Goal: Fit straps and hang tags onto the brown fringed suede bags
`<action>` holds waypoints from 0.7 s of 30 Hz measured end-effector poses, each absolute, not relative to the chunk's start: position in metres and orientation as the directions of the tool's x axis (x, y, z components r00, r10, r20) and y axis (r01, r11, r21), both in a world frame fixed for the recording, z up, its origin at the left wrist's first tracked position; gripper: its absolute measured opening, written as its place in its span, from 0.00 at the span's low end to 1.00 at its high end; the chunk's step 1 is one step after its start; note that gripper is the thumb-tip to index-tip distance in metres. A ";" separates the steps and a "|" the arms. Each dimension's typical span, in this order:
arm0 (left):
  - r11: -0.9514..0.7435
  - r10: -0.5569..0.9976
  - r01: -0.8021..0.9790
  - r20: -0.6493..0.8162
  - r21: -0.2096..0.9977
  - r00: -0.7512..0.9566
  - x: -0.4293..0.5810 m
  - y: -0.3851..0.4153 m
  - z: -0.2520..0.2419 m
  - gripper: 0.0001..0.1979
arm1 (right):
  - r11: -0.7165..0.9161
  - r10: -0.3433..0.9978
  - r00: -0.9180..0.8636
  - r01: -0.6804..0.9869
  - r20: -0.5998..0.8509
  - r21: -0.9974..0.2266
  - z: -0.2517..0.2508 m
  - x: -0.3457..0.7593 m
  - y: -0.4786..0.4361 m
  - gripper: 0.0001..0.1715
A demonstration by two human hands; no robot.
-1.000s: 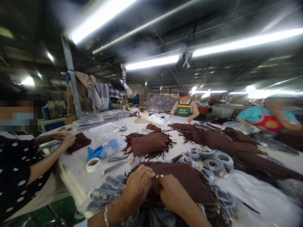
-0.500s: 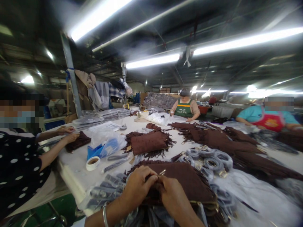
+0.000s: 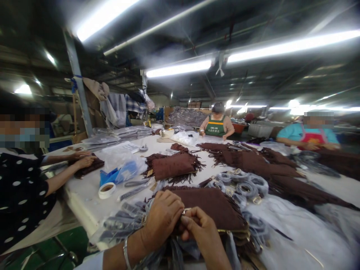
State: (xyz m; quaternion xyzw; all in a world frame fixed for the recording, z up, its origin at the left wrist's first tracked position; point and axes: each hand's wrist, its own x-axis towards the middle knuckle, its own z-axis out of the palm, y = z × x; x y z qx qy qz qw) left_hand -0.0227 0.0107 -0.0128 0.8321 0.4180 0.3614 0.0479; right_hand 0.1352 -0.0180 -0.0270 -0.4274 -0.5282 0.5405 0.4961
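White table [image 3: 81, 198], crowded all round the grip I watch from afar.
Three co-workers: polka-dot top [image 3: 19, 187] left of grip, green apron [image 3: 216, 126] far beyond, red apron [image 3: 312, 138] far right. Brown pile [image 3: 253, 161], right and beyond; pieces overlap, so I cannot count them. Pale plastic heap [image 3: 303, 230], one, near right. Brown fringed bag [image 3: 209, 206] lies beneath and just past the grip; my hands block its near left part. Second fringed bag [image 3: 174, 167] farther out. Wrapped strap coils [image 3: 254, 183], several, right. Tape roll [image 3: 106, 194], one, left. Left hand [image 3: 164, 212] and right hand [image 3: 204, 227] both pinch one metal clasp [image 3: 184, 212].
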 end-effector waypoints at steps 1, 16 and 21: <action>-0.668 0.714 0.640 0.569 0.379 0.409 -0.023 0.011 -0.015 0.08 | 0.018 0.986 -0.161 -0.165 0.045 -0.986 -0.028 0.137 -0.019 0.14; -0.455 0.861 0.291 0.333 0.842 0.384 -0.029 0.017 -0.010 0.04 | 0.087 0.996 0.013 -0.156 0.086 -0.984 -0.045 0.140 -0.022 0.21; -0.512 0.841 0.348 0.376 0.785 0.388 -0.030 0.019 -0.014 0.05 | 0.014 1.000 0.004 -0.361 0.014 -0.933 -0.054 0.134 -0.016 0.22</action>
